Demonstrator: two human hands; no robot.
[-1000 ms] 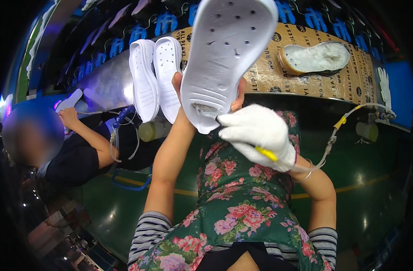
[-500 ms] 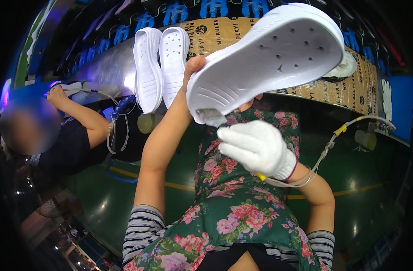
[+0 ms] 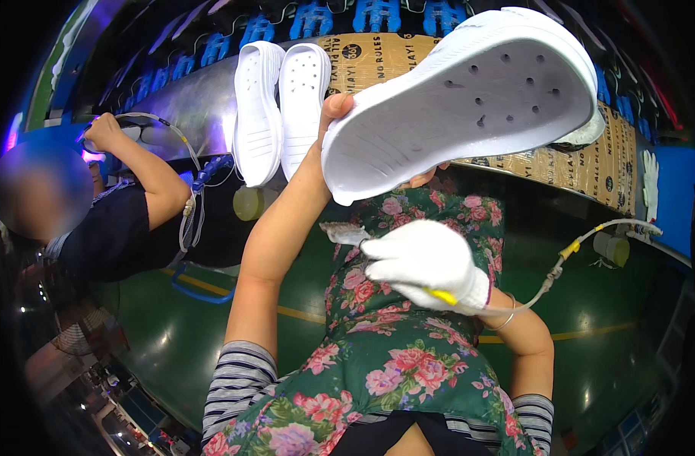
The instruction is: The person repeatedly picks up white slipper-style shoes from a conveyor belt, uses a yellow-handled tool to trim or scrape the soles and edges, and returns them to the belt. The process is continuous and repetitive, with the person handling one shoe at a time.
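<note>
My bare left hand [image 3: 334, 114] is wrapped round the side of a large white shoe sole [image 3: 439, 114], held up with its hollow inner face toward me. Its thumb shows at the near edge, and some fingertips peep out below the far side. Small holes dot the sole's wider end. My right hand [image 3: 427, 262], in a white knit glove, grips a brush [image 3: 344, 232] with a flat, pale, wet-looking head. The brush is apart from the sole, just below its narrow end. A thin tube [image 3: 549, 283] runs from the gloved hand to the right.
Two more white soles [image 3: 306, 106] lean side by side on the metal bench. Brown printed cardboard [image 3: 378, 57] covers part of it, with a white bowl [image 3: 583, 135] behind the held sole. Blue clamps [image 3: 378, 15] line the back. A co-worker's arm [image 3: 146, 163] is at left.
My right hand has drawn the brush out of the sole's narrow end, down and to the left. The held sole has shifted slightly right. The co-worker's hand has risen.
</note>
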